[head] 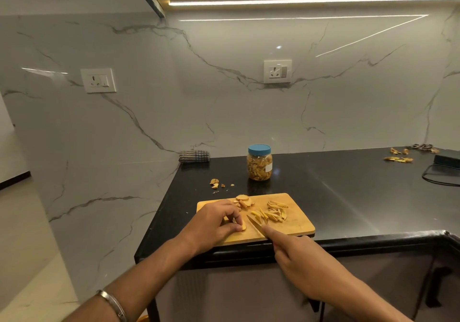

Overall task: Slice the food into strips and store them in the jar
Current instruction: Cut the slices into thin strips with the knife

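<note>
while your left hand (219,222) pinches the food piece (241,227) steady on the cutting board (296,224) | your right hand (296,259) grips the knife (255,225), forefinger along its spine for control | cut strips (272,213) wait aside | jar (259,162) behind stays lidded

The surface (336,197) is glossy black. The cutting board (296,222) is light tan wood. The food strips (272,214) are yellow. The jar (259,166) is clear with a blue lid (259,149). The folded cloth (194,156) is dark checked. The wall (224,97) is white marble with grey veins.
</note>
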